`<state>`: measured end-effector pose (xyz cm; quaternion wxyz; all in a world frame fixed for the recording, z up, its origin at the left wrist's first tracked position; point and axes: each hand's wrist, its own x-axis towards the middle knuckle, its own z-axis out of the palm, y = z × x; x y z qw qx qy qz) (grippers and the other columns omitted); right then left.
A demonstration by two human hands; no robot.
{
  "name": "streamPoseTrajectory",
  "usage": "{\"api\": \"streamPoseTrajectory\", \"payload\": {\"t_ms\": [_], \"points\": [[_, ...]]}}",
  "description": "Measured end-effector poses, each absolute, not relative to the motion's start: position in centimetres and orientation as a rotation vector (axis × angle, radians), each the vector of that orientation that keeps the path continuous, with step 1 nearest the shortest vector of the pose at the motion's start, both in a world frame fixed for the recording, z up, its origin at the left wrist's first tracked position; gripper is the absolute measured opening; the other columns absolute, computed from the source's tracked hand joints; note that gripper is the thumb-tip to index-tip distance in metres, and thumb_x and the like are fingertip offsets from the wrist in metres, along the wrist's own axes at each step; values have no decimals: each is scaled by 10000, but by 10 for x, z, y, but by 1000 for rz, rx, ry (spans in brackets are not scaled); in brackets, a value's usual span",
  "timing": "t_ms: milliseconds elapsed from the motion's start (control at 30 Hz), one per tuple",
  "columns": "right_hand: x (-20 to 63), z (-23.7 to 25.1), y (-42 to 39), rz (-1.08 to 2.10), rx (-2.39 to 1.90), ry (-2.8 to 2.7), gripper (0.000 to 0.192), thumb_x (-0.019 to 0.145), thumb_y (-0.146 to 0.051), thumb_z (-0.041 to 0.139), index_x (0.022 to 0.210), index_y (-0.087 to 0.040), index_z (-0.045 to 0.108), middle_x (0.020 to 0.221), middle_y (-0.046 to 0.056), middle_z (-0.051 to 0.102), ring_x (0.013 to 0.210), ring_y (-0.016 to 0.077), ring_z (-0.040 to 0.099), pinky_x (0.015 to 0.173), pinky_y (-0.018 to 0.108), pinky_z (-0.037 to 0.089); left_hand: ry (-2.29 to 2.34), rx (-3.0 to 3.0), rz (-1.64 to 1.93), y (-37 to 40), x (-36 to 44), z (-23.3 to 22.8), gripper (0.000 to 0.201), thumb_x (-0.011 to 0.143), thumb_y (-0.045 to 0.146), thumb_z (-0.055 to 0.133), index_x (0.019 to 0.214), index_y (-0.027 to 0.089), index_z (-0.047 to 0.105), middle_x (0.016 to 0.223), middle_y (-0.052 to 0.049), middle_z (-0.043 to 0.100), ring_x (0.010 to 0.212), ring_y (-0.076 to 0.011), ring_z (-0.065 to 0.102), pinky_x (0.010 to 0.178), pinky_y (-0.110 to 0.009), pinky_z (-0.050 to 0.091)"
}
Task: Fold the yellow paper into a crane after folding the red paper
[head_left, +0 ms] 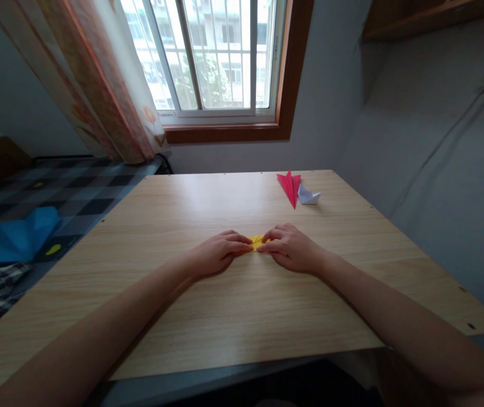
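Here, line by line:
Left hand (219,252): palm down on the bench, fingers curled and pointing right, fingertips pressing the left end of the yellow paper.
Right hand (290,247): palm down, fingers bent and pointing left, fingertips pinning the right end of the same yellow paper.
Grip: both hands closed down on the paper; narrow gap between the two sets of fingertips.
Yellow paper (258,242): small folded piece, flat on the bench near its middle, mostly hidden under the fingers; only a sliver showing between the hands.
Bench (233,316): pale wood-grain top, small dark screw holes along the edges.
Red folded paper (289,186): pointed shape, lying at the far right of the bench, well apart from the hands.
White folded paper (309,196): small, just beside the red one on its right, touching or nearly so; cannot tell which.
Bed (76,189): left of the bench, dark checked cover.
Blue cloth (19,236): crumpled on the bed.
Window (212,56): behind the bench, barred, brown frame.
Curtain (98,79): drawn to the left of the window, floral pattern.
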<state>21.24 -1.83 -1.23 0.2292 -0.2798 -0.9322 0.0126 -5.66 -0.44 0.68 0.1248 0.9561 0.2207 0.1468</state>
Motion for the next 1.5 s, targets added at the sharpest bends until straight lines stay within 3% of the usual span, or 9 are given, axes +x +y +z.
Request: {"api": "streamPoseTrajectory", "payload": {"t_ms": [400, 667, 1100, 1367, 1500], "points": [[219, -7, -16, 127, -807, -2566, 229, 872, -118, 588, 917, -251, 769, 948, 25, 736, 868, 182, 635, 825, 347, 409, 638, 2783, 420, -2, -58, 4, 435, 909, 54, 442, 1240, 237, 656, 1277, -50, 664, 1162, -190, 590, 1047, -362, 457], [222, -5, -15, 138, -824, -2558, 223, 857, -103, 583, 847, -236, 761, 923, 19, 745, 827, 178, 651, 799, 331, 425, 629, 2771, 498, 0, -56, 1, 310, 949, 139, 472, 1164, 215, 682, 1206, -65, 691, 1094, -190, 618, 1008, -357, 471], [225, -3, -14, 69, -899, -2543, 209, 804, -68, 538, 699, -191, 670, 811, 34, 703, 729, 169, 600, 725, 302, 419, 671, 2785, 523, -1, -54, -2, 255, 978, 191, 489, 1147, 213, 679, 1175, -61, 702, 1066, -185, 624, 968, -336, 487], [218, -4, -16, 73, -756, -2416, 202, 818, -70, 592, 920, -195, 715, 941, 63, 713, 858, 194, 605, 798, 321, 468, 652, 2818, 562, -2, -53, -3, 234, 992, 247, 497, 1139, 224, 678, 1133, -59, 713, 1033, -183, 635, 944, -329, 492], [214, -8, -16, 88, -727, -2474, 131, 882, -167, 617, 912, -221, 732, 937, 58, 718, 878, 193, 612, 838, 337, 479, 674, 2832, 580, -4, -51, -2, 227, 992, 251, 496, 1109, 217, 687, 1102, -54, 723, 1006, -181, 640, 929, -317, 494]]}}
